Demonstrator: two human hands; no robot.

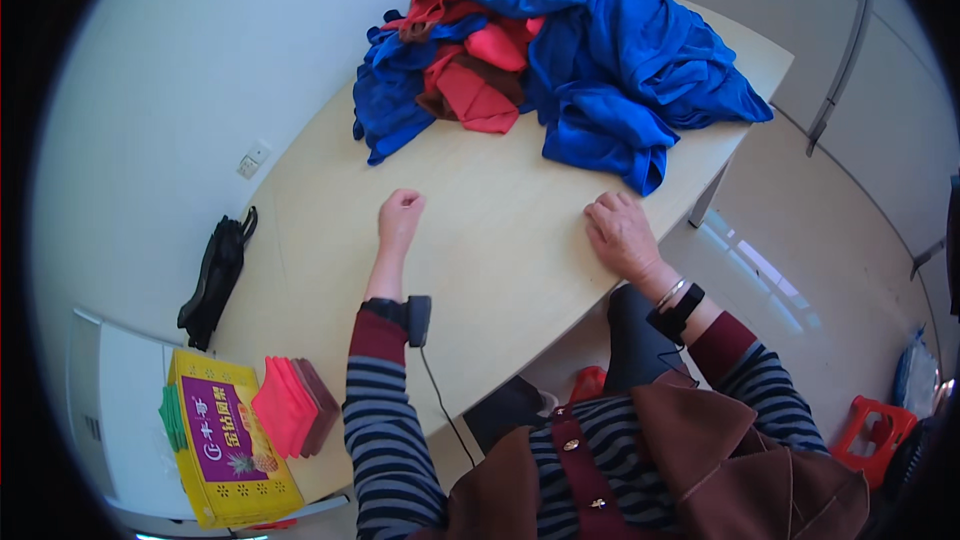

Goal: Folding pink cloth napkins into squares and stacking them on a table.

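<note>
My left hand (402, 214) is closed in a loose fist over the middle of the pale table (480, 260), with nothing showing in it. Near the table's right edge, my right hand (622, 236) has its fingers curled under and nothing visible in it. Beyond both hands lies a big rumpled heap of cloths: blue cloth (650, 55) on the right, more blue cloth (388, 95) on the left, and red cloth (478, 98) with some brown between. The right hand is nearest the hanging blue end, apart from it.
At the lower left a yellow and purple carton (235, 500) stands beside a stack of folded red and brown cloths (290, 408). Against the wall lies a black folded umbrella-like item (212, 280). A red plastic stool (872, 440) is on the floor at right. A cable (446, 398) trails from my left wrist.
</note>
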